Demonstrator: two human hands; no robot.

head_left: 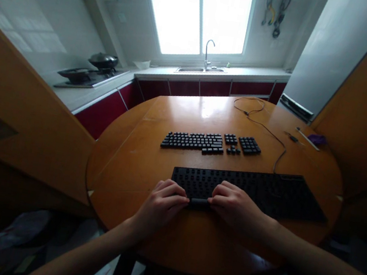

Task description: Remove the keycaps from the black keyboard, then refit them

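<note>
Bare forearms (93, 254) reach in, the left hand (162, 202) and right hand (233, 207) each pinching one end of a long dark key (198, 201) at the near edge of a keyboard base (286, 197). Uneven pressure could tip it; its long axis runs left to right, along that edge.

No readable text, labels or numbers anywhere.
</note>
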